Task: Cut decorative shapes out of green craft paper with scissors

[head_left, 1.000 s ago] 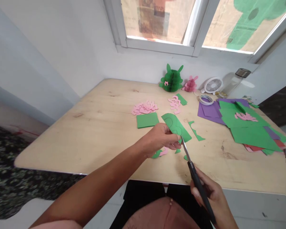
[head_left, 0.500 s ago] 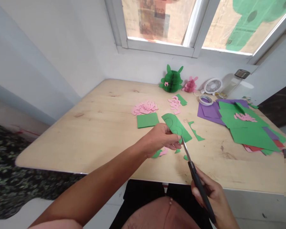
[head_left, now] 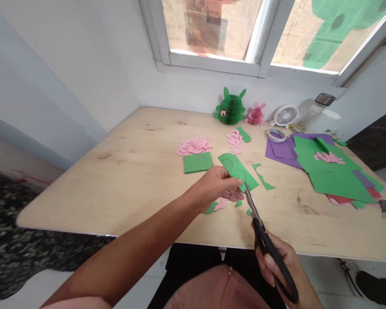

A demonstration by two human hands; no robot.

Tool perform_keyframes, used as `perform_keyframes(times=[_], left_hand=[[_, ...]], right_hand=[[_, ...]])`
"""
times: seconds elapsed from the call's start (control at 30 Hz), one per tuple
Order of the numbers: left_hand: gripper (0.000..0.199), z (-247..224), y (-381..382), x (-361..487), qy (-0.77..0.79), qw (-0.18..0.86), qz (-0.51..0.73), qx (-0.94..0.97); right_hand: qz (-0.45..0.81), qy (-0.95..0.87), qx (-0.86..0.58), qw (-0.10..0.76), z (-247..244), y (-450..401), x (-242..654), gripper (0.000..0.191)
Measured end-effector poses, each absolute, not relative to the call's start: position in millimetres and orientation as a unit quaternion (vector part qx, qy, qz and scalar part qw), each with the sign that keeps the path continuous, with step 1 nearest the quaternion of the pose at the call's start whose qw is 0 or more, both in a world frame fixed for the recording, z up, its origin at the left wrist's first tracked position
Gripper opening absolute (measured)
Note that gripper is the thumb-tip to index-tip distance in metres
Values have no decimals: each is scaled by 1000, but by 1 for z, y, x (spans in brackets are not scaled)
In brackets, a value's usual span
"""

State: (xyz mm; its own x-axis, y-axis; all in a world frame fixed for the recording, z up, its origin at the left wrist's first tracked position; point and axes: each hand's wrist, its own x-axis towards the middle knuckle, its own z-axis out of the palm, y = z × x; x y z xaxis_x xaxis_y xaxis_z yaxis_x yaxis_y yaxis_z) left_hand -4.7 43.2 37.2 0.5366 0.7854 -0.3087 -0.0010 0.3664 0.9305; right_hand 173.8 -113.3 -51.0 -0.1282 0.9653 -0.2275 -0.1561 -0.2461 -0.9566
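My left hand [head_left: 222, 185] pinches a piece of green paper [head_left: 234, 165] with curved pencil outlines on it, held above the table. Black-handled scissors [head_left: 265, 242] are in my right hand [head_left: 278, 262], fingers through the handles. Their blade tips meet the paper's near edge, just right of my left fingertips. Small green scraps [head_left: 239, 203] and a pink cutout [head_left: 221, 204] lie under and beside my left hand. To the right rests a green offcut [head_left: 263, 177] with a scalloped edge. A green paper rectangle [head_left: 198, 163] lies left of the held piece.
Pink cutouts [head_left: 194, 146] are heaped mid-table. At the back stand a green honeycomb paper figure [head_left: 231, 109], a smaller pink one [head_left: 255, 115], a white fan [head_left: 285, 116] and a bottle [head_left: 315, 113]. Tape [head_left: 276, 135] sits on purple paper, beside stacked green sheets [head_left: 337, 182] at right.
The scissors' handles have spread apart and the blades have parted slightly. My left hand keeps its hold on the green paper, almost unmoved. The view has shifted slightly.
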Motion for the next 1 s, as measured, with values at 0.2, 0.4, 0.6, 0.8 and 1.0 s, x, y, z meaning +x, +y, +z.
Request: perform_keyframes(times=[0.2, 0.4, 0.6, 0.8, 1.0], left_hand=[[15, 35, 43, -4, 396, 725, 281, 488], [17, 35, 39, -4, 389, 737, 292, 469], [17, 34, 32, -2, 384, 749, 314, 439], [18, 31, 29, -1, 399, 752, 295, 434], [19, 29, 28, -1, 397, 752, 290, 439]], right_hand=[[616, -414, -494, 452, -51, -113, 172, 51], [615, -406, -494, 461, -53, -113, 168, 53], [605, -405, -498, 471, -53, -116, 167, 57], [618, -398, -490, 468, -55, -119, 168, 60], [598, -404, -507, 472, -52, -116, 168, 57]])
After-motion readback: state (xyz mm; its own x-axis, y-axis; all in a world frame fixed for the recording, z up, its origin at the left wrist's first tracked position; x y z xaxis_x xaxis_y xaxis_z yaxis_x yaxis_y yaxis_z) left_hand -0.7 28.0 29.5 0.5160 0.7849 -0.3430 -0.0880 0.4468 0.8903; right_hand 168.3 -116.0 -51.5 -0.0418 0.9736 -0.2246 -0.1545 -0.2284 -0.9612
